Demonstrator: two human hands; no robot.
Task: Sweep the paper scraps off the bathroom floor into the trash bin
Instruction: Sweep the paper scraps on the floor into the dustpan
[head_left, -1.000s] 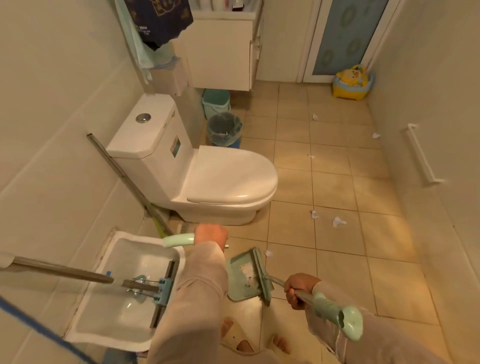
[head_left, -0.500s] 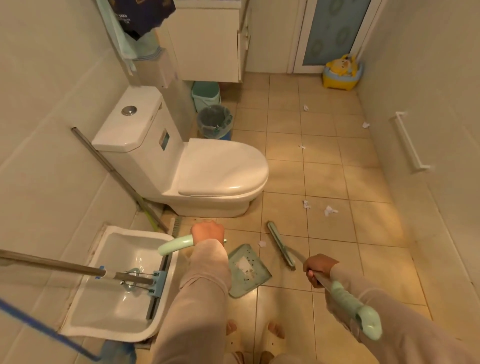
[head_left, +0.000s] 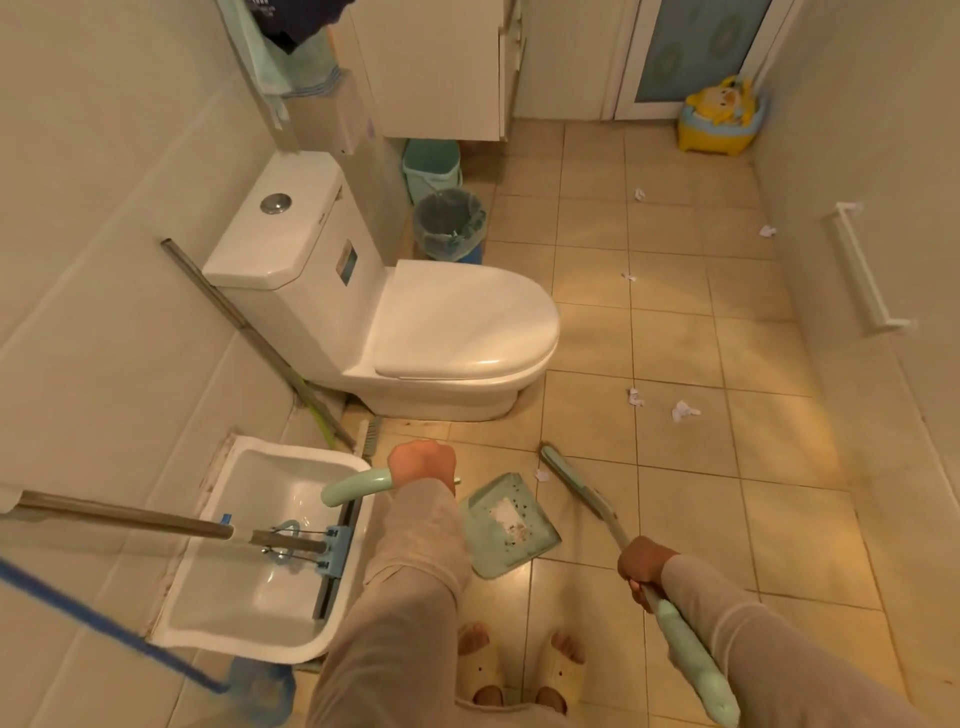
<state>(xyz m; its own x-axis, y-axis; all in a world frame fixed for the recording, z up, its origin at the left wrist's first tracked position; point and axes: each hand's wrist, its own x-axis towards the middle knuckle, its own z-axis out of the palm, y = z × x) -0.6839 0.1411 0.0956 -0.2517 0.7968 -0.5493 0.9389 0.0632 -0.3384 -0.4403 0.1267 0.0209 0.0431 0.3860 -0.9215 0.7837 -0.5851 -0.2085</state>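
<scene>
My left hand grips the curved handle of a mint-green dustpan that rests on the floor with a white scrap and some dirt in it. My right hand holds the handle of a mint-green broom, whose head lies on the tiles just right of the pan. One small paper scrap lies between pan and broom head. Two scraps lie farther out, and others are scattered toward the door. The trash bin with a grey liner stands behind the toilet.
A white toilet with its lid down stands ahead on the left. A low white mop basin with a squeegee mop in it sits at my left. A yellow potty is by the door. A towel rail hangs on the right wall.
The broom head has swung away from the dustpan's mouth to its right side. The pan has settled flat on the floor, and my view has shifted back a little.
</scene>
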